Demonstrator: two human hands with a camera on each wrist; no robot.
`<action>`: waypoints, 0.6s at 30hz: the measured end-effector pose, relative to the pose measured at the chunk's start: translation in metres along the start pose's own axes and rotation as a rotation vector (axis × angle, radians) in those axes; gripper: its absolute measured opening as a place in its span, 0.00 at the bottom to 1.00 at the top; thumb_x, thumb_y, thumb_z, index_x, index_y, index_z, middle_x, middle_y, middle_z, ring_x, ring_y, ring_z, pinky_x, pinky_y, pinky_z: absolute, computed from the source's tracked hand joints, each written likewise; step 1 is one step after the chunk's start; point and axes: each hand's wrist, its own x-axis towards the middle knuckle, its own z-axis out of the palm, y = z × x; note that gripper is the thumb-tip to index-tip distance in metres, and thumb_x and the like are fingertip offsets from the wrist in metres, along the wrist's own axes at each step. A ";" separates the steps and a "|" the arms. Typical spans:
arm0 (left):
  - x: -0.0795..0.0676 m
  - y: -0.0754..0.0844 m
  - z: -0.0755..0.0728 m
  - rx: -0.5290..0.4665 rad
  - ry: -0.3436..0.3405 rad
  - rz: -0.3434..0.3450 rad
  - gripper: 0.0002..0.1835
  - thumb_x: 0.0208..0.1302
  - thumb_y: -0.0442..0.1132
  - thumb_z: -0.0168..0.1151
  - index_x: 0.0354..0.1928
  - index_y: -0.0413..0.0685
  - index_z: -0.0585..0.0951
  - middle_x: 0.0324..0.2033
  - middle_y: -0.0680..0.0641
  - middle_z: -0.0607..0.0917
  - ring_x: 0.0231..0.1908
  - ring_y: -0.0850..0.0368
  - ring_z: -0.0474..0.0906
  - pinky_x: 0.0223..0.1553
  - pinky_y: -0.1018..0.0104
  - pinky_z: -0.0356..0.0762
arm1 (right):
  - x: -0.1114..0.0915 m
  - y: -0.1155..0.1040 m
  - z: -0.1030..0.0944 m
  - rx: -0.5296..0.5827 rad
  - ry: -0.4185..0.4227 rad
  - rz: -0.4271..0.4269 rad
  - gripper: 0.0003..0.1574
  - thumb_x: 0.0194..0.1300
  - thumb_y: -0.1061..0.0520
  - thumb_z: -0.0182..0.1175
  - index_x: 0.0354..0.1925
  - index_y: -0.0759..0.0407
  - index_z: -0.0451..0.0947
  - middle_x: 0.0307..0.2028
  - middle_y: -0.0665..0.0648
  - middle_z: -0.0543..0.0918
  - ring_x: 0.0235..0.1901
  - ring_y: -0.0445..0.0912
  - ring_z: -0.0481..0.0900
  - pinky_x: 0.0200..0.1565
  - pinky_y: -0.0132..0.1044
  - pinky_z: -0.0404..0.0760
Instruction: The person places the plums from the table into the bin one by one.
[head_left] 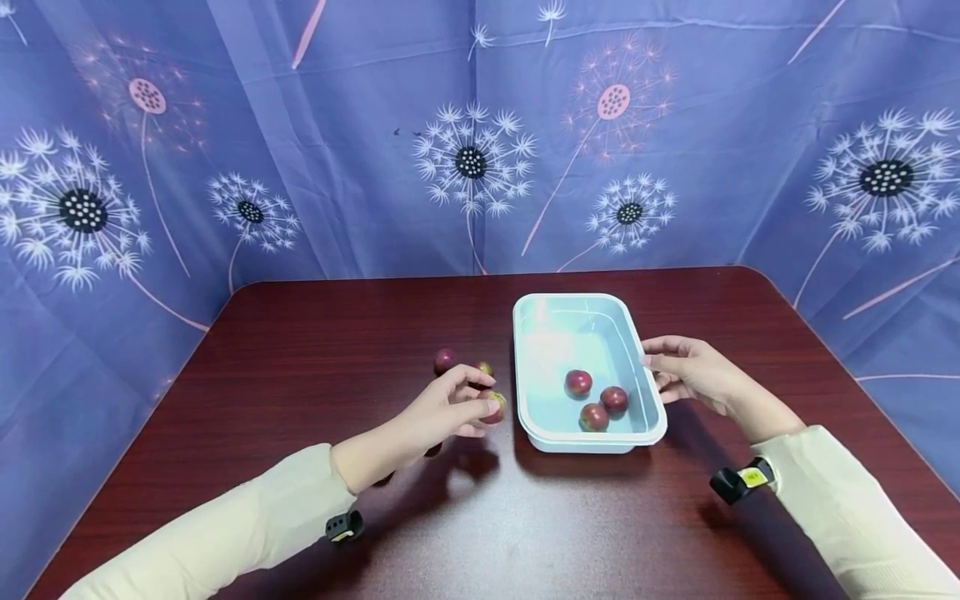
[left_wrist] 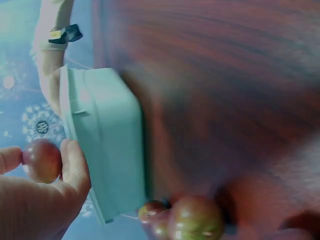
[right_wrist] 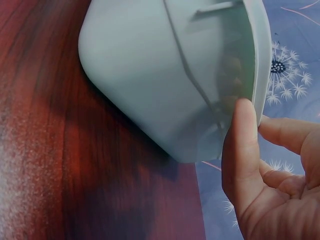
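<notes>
Between the thumb and fingers of my left hand [head_left: 442,408] is a reddish plum [head_left: 492,407] with a greenish patch, held just left of a pale blue plastic basin [head_left: 528,437]. In the left wrist view the held plum [left_wrist: 43,161] appears round and glossy, pinched at its sides. My right hand [head_left: 697,372] pinches the basin's right rim. The right wrist view shows the hand's thumb and fingers [right_wrist: 245,145] on either side of that rim [right_wrist: 261,55]. Inside the basin, three plums [head_left: 594,417] lie toward its near right corner.
Beyond the left hand, a dark red plum [head_left: 445,360] and a greener one [head_left: 483,367] sit on the brown wooden table [head_left: 337,333]. More plums show partly under the left wrist. A blue dandelion-print curtain [head_left: 360,167] hangs behind the table and along its sides.
</notes>
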 end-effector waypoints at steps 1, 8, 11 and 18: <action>0.001 0.003 0.000 -0.009 -0.001 0.003 0.20 0.65 0.34 0.56 0.57 0.35 0.66 0.47 0.39 0.77 0.41 0.54 0.82 0.48 0.51 0.80 | 0.000 0.000 0.000 -0.001 0.000 0.000 0.35 0.72 0.58 0.50 0.65 0.78 0.51 0.32 0.49 0.82 0.27 0.40 0.82 0.34 0.38 0.84; 0.008 0.025 0.002 -0.049 0.002 -0.006 0.21 0.66 0.34 0.55 0.58 0.35 0.65 0.49 0.36 0.79 0.44 0.48 0.82 0.50 0.50 0.78 | 0.000 0.000 -0.001 0.004 0.000 0.003 0.35 0.71 0.58 0.50 0.65 0.78 0.51 0.31 0.49 0.82 0.27 0.40 0.81 0.34 0.38 0.84; 0.013 0.031 0.005 -0.053 0.010 -0.009 0.21 0.66 0.35 0.56 0.58 0.36 0.65 0.47 0.38 0.80 0.42 0.51 0.83 0.50 0.51 0.79 | 0.000 0.001 -0.001 0.005 0.001 0.002 0.35 0.71 0.58 0.50 0.65 0.78 0.51 0.31 0.49 0.82 0.27 0.40 0.81 0.34 0.38 0.84; 0.026 0.038 0.014 -0.078 0.012 -0.017 0.19 0.65 0.34 0.56 0.55 0.37 0.67 0.43 0.42 0.81 0.40 0.55 0.81 0.51 0.51 0.78 | 0.000 0.001 -0.001 0.004 0.001 0.004 0.35 0.71 0.58 0.50 0.66 0.78 0.51 0.31 0.49 0.82 0.27 0.40 0.82 0.34 0.38 0.84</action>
